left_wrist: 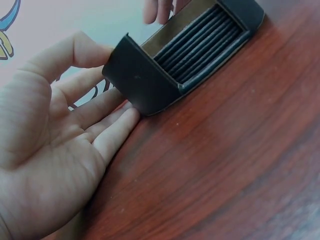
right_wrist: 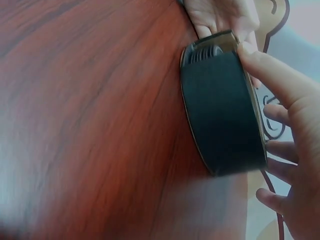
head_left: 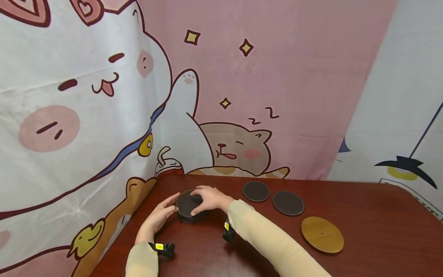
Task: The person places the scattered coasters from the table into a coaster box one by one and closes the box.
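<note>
A round black coaster holder [head_left: 187, 220] stands on the table, with a brown inner wall and a slot in its side. Through the slot a stack of dark coasters [left_wrist: 202, 45] shows in the left wrist view. My left hand [head_left: 160, 216] cups the holder's left side, thumb near the rim and fingers along the outer wall. Over the top reaches my right hand [head_left: 210, 199], its thumb at the rim and its fingers spread above the opening. In the right wrist view that hand's fingertips are partly hidden behind the holder.
Two dark round coasters, one at the back [head_left: 256, 191] and one beside it [head_left: 288, 203], lie flat to the right. A yellow-brown wooden disc [head_left: 322, 234] lies nearer on the right. Behind the reddish-brown table [head_left: 373, 215] hangs a cartoon-printed cloth [head_left: 294, 77].
</note>
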`<state>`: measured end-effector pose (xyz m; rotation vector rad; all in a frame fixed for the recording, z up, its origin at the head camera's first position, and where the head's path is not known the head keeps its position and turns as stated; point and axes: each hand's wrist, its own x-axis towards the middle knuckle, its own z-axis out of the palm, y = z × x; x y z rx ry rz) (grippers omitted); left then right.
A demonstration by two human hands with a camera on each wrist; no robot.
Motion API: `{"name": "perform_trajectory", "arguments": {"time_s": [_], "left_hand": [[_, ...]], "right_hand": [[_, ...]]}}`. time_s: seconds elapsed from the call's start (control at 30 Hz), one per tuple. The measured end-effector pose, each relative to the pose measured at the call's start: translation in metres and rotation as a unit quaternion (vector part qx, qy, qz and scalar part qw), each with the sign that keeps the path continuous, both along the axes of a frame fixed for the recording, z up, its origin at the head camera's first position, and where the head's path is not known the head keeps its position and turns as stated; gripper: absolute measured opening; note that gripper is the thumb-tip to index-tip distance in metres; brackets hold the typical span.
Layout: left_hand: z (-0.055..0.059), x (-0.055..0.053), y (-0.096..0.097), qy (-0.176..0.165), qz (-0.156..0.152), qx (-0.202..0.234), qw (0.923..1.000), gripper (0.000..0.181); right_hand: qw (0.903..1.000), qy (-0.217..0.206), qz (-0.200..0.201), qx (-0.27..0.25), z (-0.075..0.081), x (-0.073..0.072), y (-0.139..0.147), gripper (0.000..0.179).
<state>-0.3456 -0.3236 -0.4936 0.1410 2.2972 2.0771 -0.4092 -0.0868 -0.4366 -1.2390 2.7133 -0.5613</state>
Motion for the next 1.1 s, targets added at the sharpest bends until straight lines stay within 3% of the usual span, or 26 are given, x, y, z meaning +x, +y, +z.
{"name": "perform_trajectory", "arguments": {"time_s": [0.33,0.73,0.93,1.1], "left_hand": [[0.0,0.004,0.0,-0.001,0.004,0.002,1.0,0.063],[0.0,0.006,0.003,-0.005,-0.001,0.002,1.0,0.062],[0.0,0.006,0.004,-0.003,0.0,0.0,1.0,0.062],[0.002,0.006,0.005,-0.002,-0.001,-0.005,1.0,0.064]], "right_hand": [[0.9984,-0.012,-0.038,-0.04,-0.009,-0.023,0.066,0.077],[0.9883,0.002,-0.15,-0.029,-0.027,-0.05,0.16,0.083],[0.9808,-0.01,-0.194,-0.017,-0.038,-0.056,0.183,0.096],[0.9801,-0.013,-0.198,-0.008,-0.041,-0.056,0.19,0.098]]}}
